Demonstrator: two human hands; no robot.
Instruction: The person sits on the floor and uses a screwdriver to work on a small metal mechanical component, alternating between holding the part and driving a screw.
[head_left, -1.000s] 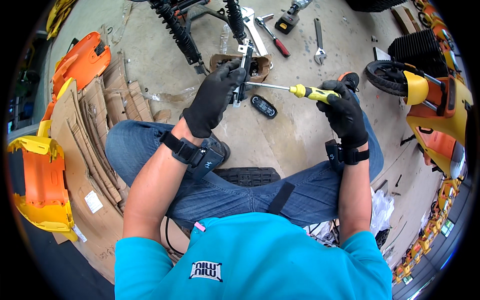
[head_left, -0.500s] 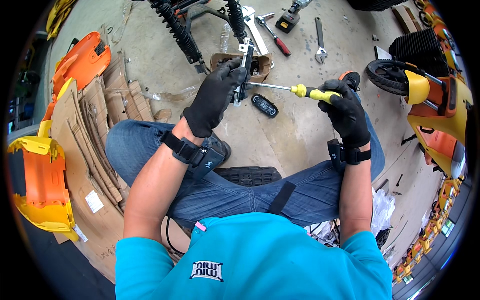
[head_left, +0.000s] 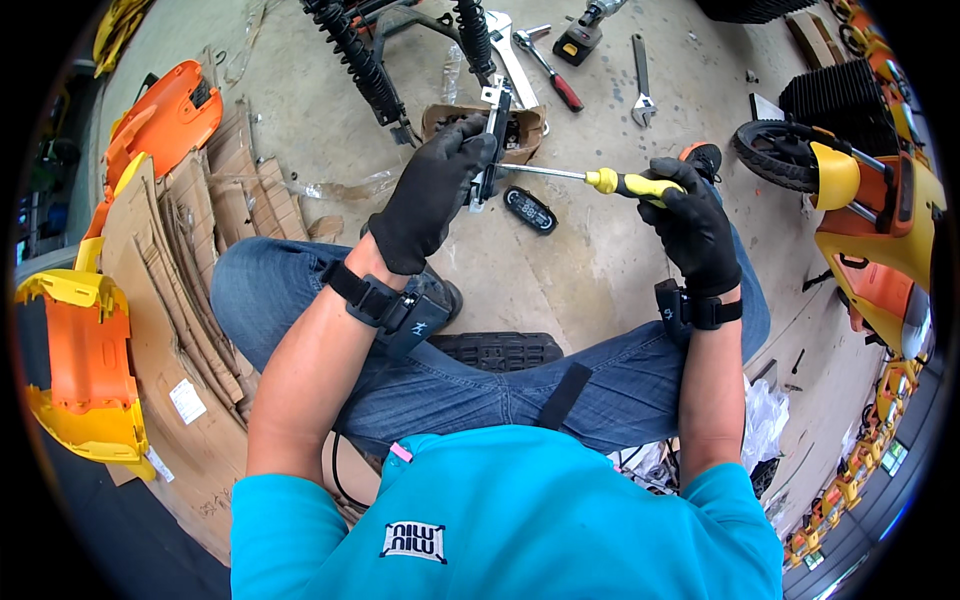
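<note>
My left hand [head_left: 432, 190], in a black glove, is closed around a narrow black-and-silver bracket-like part [head_left: 492, 140] held upright in front of me. My right hand [head_left: 690, 220], gloved too, grips the yellow-and-black handle of a screwdriver [head_left: 635, 186]. Its metal shaft points left, and the tip meets the right side of the narrow part; the exact contact point is too small to make out. On the floor just below the shaft lies a black oval display unit [head_left: 530, 210]. Behind the part stands an open cardboard box [head_left: 523, 153] with small dark pieces inside.
Beyond the box are a large wrench [head_left: 512, 62], a red-handled ratchet [head_left: 562, 90], a cordless power tool [head_left: 578, 42] and an adjustable wrench [head_left: 641, 85]. Black coil shock absorbers [head_left: 355, 65] rise at the far left-centre. Flattened cardboard [head_left: 165, 300] lies left; a yellow wheeled vehicle [head_left: 845, 180] stands right.
Hardly anything differs. The screwdriver and my right fingers have shifted very slightly, with the tip still against the part in my left hand.
</note>
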